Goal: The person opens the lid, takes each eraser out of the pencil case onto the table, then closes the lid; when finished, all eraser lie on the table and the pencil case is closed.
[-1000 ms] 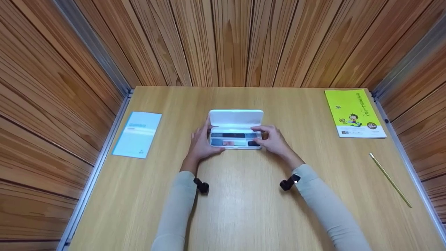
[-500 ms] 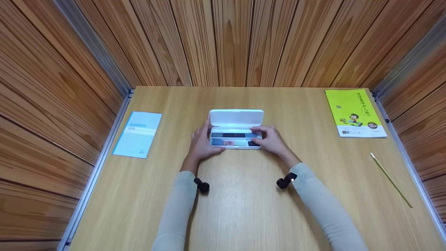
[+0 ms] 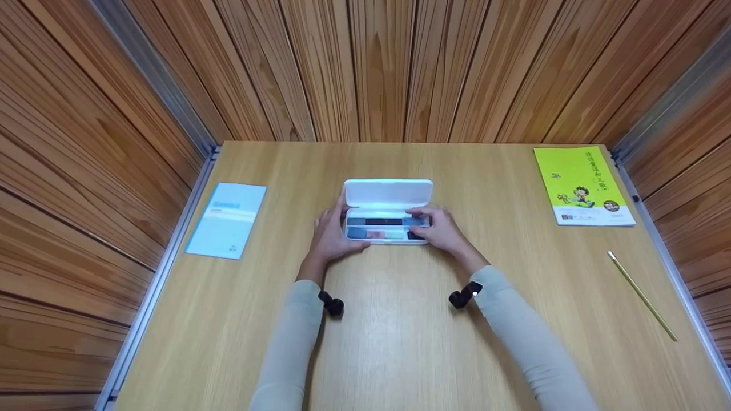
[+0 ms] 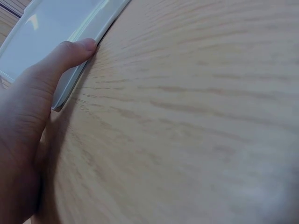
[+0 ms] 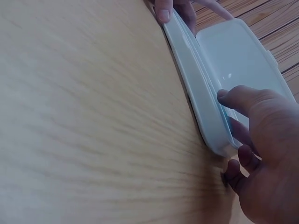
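The pencil case (image 3: 386, 212) sits open mid-tabletop (image 3: 400, 331); our left hand (image 3: 329, 234) clasps its end, our right hand (image 3: 442, 231) curls fingers inside; a careless tug could tip the lid shut on them

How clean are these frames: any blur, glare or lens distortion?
Head view: sharp, wide-angle bending of the wall planks, a soft sheen on the table. Left wrist view: the table blurs towards the lower right, thumb fairly sharp. Right wrist view: the near table is smeared, the white case clearer.
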The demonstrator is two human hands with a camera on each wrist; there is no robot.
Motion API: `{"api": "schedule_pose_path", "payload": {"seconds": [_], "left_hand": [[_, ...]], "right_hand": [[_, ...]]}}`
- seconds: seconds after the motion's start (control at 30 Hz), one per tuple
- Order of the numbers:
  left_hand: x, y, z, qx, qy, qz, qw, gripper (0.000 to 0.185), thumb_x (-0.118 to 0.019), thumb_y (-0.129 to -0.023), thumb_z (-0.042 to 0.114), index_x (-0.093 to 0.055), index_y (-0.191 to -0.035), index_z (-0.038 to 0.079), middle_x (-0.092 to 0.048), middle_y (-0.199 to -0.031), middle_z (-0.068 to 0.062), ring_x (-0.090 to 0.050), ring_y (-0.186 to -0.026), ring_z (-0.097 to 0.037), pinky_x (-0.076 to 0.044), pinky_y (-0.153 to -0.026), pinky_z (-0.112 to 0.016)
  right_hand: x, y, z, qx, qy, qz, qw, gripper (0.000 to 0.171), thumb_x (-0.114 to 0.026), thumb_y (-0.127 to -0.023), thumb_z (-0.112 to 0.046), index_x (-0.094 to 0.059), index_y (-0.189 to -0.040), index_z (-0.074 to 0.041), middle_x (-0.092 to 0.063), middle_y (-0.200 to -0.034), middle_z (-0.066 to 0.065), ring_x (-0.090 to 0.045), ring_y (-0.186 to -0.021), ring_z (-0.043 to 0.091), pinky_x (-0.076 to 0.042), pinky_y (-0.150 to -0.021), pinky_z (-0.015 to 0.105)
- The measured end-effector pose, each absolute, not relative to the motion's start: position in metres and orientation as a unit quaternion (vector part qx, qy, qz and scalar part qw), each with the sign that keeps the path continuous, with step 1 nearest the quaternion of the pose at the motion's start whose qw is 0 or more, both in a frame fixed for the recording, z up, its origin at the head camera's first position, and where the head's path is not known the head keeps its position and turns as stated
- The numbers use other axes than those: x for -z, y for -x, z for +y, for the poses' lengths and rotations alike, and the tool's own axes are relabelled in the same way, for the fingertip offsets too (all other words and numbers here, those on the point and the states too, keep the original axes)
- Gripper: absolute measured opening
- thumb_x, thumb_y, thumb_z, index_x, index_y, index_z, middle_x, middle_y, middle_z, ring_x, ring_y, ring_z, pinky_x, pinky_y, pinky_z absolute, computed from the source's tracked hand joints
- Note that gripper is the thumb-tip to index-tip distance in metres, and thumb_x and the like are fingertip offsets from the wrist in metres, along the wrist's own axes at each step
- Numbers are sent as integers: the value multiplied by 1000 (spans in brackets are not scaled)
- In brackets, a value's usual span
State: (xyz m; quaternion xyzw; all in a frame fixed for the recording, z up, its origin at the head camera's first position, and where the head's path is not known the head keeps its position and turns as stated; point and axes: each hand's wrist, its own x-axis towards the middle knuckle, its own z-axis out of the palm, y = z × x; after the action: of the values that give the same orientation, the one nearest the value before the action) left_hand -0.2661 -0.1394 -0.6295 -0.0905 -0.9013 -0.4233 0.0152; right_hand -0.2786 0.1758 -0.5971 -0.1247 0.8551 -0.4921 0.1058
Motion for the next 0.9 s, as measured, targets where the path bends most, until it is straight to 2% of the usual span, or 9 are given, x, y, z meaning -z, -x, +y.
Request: {"api": "schedule_pose_path", "payload": {"seconds": [0.2,0.43,0.57,0.77,0.9], "left_hand": [[630,266,-139,426,87,-900,12,148,-102,-72,58,-7,-183,35,-59,-167,-7,-49,-153,-35,-25,-132,-61],[631,268,-140,421,92,-902,11,149,-101,-71,58,-6,-183,34,-62,-162,-7,-49,-151,-35,-29,-127,-61],[631,268,-140,419,93,-903,9,149,-101,-71,60,-5,-183,33,-61,-162,-7,-49,-150,-35,-30,-124,-61],[631,268,-140,423,79,-903,2,150,-100,-71,66,-1,-182,42,-58,-167,-4,-44,-158,-35,-26,-131,-62],[630,268,-140,426,84,-901,3,151,-100,-71,65,-2,-182,39,-59,-166,-5,-46,-156,-35,-27,-131,-61]], "right_hand": [[596,280,172,492,135,853,111,46,-78,-104,-10,-73,-150,-9,-57,-153,27,-49,-144,43,-33,-129,64],[597,278,173,489,133,853,125,45,-76,-106,-12,-73,-151,-15,-46,-164,25,-38,-151,44,-27,-131,67],[597,277,174,476,135,860,124,37,-75,-107,-14,-77,-144,-13,-45,-167,25,-35,-155,46,-23,-133,70],[597,277,177,475,142,859,130,30,-74,-108,-13,-79,-137,-13,-40,-173,25,-30,-162,48,-16,-136,74],[596,277,178,472,146,860,131,26,-73,-108,-12,-78,-134,-12,-41,-173,25,-30,-162,49,-16,-136,75]]}}
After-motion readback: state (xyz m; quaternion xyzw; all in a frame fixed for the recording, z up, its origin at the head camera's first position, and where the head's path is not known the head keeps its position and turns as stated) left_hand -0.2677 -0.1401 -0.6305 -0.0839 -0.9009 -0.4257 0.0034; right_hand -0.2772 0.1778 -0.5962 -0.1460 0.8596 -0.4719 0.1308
